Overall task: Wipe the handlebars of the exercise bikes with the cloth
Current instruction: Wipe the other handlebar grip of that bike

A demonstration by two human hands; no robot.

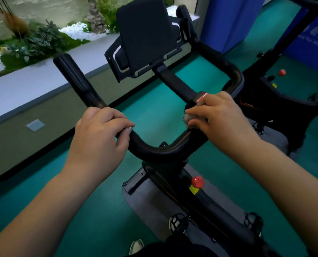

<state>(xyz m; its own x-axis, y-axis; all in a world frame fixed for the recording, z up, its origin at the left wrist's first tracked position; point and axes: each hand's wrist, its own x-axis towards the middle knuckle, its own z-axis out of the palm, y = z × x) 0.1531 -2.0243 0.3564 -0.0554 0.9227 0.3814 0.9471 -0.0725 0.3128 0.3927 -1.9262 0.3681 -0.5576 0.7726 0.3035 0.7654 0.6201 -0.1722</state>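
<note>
Right hand (219,115): fingers curl over the cloth (188,119), pressing it onto the bar (154,151) at 3 o'clock.
Left hand (100,138): grips the bar at 9 o'clock.
Cloth: likely soft, light; bunch it in the palm.
Bar: probably rigid, smooth.
Tablet holder (145,34): 12 o'clock.

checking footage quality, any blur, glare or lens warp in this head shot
Head view: strong wide-angle warp, the ledge and forearms bow outward; soft overall, the cloth under the right hand is fuzzy; the white stones are blown out; faint sheen on the handlebar by the left hand.
</note>
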